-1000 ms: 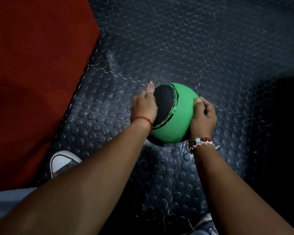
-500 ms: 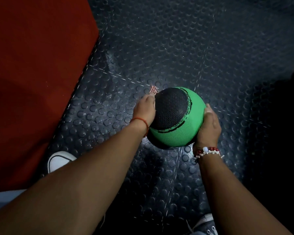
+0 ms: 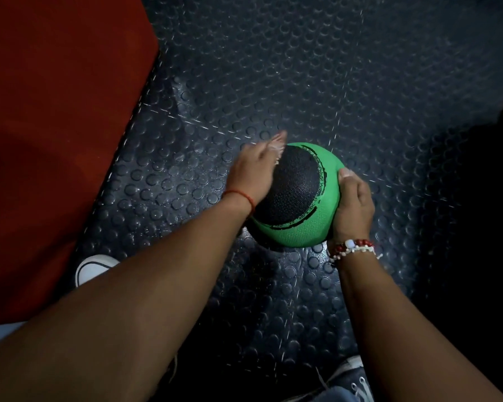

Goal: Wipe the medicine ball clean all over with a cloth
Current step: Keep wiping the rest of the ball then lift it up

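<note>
Head view: right hand (image 3: 353,207) grip cupped round medicine ball (image 3: 299,198) mid-frame on studded floor (image 3: 331,68); left hand (image 3: 253,175) grip bunched on cloth (image 3: 278,142) against ball's upper-left edge. Wiping looks midway; underside, right side likely left.

I see the medicine ball (image 3: 299,230): green and pebbled, with a round black textured panel turned up and to the left, ringed by worn black print. It sits low over the dark studded floor (image 3: 302,68). The cloth (image 3: 278,143) shows only as a pale, blurred scrap at the ball's upper-left edge.
</note>
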Action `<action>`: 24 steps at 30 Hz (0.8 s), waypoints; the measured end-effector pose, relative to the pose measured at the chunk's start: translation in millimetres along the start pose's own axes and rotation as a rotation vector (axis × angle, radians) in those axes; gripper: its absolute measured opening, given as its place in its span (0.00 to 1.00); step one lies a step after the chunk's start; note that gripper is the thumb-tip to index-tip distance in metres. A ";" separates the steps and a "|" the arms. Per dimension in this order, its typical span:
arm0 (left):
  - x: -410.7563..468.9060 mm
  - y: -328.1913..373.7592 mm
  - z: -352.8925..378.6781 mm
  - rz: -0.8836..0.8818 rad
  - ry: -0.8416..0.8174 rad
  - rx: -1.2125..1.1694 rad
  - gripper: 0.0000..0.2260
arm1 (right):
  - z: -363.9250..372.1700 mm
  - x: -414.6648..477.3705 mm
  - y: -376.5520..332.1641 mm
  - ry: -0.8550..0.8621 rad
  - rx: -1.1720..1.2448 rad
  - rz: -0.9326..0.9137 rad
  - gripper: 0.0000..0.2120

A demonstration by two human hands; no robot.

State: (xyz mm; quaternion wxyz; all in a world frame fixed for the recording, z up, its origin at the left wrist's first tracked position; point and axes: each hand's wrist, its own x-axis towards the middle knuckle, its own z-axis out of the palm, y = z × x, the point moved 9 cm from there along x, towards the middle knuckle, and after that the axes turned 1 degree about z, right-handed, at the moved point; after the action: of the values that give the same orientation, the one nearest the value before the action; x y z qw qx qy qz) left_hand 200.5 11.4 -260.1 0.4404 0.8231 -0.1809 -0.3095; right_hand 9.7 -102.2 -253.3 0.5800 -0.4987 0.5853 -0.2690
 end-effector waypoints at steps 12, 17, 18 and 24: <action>-50.0 -0.8 -5.7 0.185 0.231 -0.057 0.17 | -0.7 -5.7 6.6 0.027 0.055 0.024 0.21; -32.7 -40.2 -3.6 -0.139 0.255 -0.199 0.17 | -0.3 -10.0 5.8 0.077 0.028 0.024 0.19; -33.4 -48.6 -2.3 -0.231 0.273 -0.229 0.17 | 0.9 -10.1 5.3 0.081 0.024 0.029 0.20; -68.7 -30.5 10.7 -0.205 0.371 -0.246 0.26 | 2.4 -4.3 3.6 0.142 -0.021 0.076 0.22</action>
State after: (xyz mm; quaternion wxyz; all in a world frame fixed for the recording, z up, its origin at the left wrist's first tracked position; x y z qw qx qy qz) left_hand 143.1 60.7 -266.0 0.5293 0.8201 0.0266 -0.2159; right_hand 10.3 -96.4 -255.2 0.5415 -0.4621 0.6461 -0.2753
